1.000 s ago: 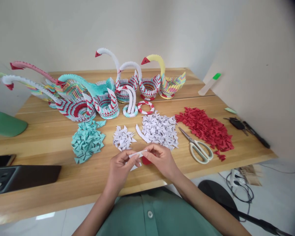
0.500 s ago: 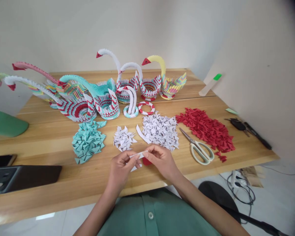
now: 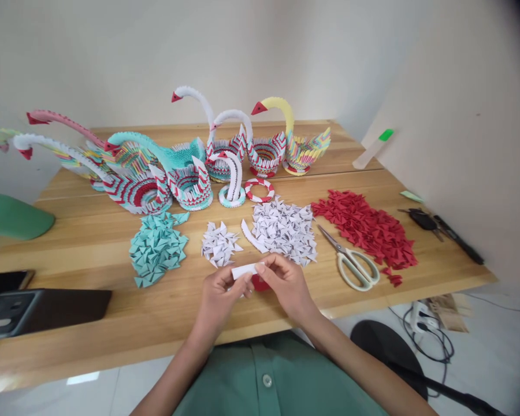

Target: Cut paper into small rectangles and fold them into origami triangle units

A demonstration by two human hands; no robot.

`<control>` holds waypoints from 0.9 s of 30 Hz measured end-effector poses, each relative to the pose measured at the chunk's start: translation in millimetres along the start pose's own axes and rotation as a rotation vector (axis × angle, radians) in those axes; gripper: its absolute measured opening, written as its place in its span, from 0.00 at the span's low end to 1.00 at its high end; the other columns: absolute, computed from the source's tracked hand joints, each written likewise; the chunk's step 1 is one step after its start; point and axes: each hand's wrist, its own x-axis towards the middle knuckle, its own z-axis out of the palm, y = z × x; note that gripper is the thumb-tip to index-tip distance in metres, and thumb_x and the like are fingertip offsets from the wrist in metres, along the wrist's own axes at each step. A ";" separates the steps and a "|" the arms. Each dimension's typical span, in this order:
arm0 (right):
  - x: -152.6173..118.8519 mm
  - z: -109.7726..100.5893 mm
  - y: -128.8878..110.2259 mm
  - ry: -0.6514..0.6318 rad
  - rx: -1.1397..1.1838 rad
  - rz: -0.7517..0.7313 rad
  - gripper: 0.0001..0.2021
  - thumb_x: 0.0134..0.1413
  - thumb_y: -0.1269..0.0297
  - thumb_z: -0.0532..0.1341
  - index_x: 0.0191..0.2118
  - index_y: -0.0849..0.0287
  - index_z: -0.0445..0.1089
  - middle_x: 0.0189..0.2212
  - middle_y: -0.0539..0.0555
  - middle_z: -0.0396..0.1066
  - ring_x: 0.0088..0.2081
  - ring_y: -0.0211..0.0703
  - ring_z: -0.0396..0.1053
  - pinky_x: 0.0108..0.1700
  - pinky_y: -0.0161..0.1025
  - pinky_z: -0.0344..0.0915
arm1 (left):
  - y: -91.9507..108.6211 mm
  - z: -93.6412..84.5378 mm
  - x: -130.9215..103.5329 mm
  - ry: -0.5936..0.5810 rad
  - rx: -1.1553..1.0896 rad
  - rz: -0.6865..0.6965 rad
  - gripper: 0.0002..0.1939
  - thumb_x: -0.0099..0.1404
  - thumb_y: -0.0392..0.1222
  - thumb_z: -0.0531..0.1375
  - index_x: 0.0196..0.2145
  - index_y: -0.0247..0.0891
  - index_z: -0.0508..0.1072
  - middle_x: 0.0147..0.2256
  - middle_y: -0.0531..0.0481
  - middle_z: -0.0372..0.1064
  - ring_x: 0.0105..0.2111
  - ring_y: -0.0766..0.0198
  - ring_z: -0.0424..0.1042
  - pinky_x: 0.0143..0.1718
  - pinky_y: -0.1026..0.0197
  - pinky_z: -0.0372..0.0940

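A small folded strip of white paper (image 3: pixel 246 270) is held between my two hands above the front part of the table. My left hand (image 3: pixel 220 292) pinches its left end, and my right hand (image 3: pixel 286 284) pinches the right end. Just under the fingers lies a red object (image 3: pixel 260 283), mostly hidden by them. Beyond my hands are a small pile of white paper pieces (image 3: pixel 219 244), a larger white pile (image 3: pixel 288 230) and a curved white strip (image 3: pixel 252 236).
Teal pieces (image 3: pixel 158 248) lie left; scissors (image 3: pixel 350 261) and red pieces (image 3: pixel 368 228) lie right. Several paper swans, one yellow-necked (image 3: pixel 301 151), line the back. A dark box (image 3: pixel 69 312) and green bottle (image 3: pixel 15 216) are far left; keys (image 3: pixel 422 218) sit far right.
The white strip has turned so that its flat face shows more. A white paper part below my left fingers is no longer seen. The whole view has shifted slightly.
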 end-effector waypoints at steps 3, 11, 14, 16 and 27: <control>-0.9 0.9 0.0 0.006 0.002 -0.004 0.12 0.53 0.56 0.63 0.27 0.58 0.67 0.21 0.47 0.64 0.24 0.36 0.61 0.28 0.34 0.59 | 0.9 -0.4 -0.2 -0.003 0.014 0.001 0.14 0.58 0.47 0.63 0.21 0.36 0.72 0.18 0.52 0.70 0.20 0.66 0.68 0.25 0.65 0.64; -1.9 2.4 -0.5 0.021 0.004 -0.001 0.13 0.53 0.55 0.63 0.27 0.58 0.67 0.21 0.47 0.64 0.24 0.36 0.61 0.28 0.34 0.60 | -1.0 -0.2 -1.1 0.007 -0.002 0.013 0.14 0.59 0.46 0.62 0.21 0.36 0.71 0.18 0.52 0.70 0.20 0.66 0.68 0.25 0.65 0.63; -2.6 2.0 -0.1 0.008 0.022 0.014 0.13 0.53 0.54 0.63 0.27 0.58 0.67 0.21 0.47 0.64 0.25 0.37 0.61 0.29 0.34 0.59 | -1.2 -0.4 -2.0 0.037 0.005 0.020 0.15 0.60 0.47 0.62 0.21 0.36 0.70 0.18 0.52 0.70 0.20 0.66 0.67 0.25 0.65 0.63; -2.9 1.6 -0.7 -0.031 0.037 0.026 0.12 0.53 0.54 0.63 0.28 0.58 0.68 0.21 0.47 0.63 0.24 0.37 0.60 0.29 0.34 0.59 | -0.8 -0.9 -2.7 0.076 0.004 0.027 0.15 0.60 0.47 0.62 0.20 0.36 0.70 0.18 0.53 0.68 0.19 0.67 0.66 0.24 0.66 0.62; -0.3 1.2 -10.2 -0.195 0.061 0.044 0.15 0.50 0.51 0.64 0.33 0.60 0.72 0.21 0.46 0.60 0.25 0.36 0.57 0.28 0.34 0.54 | -5.2 -6.7 -2.3 0.119 -0.003 0.062 0.15 0.61 0.45 0.62 0.20 0.37 0.68 0.17 0.56 0.65 0.20 0.69 0.63 0.25 0.67 0.59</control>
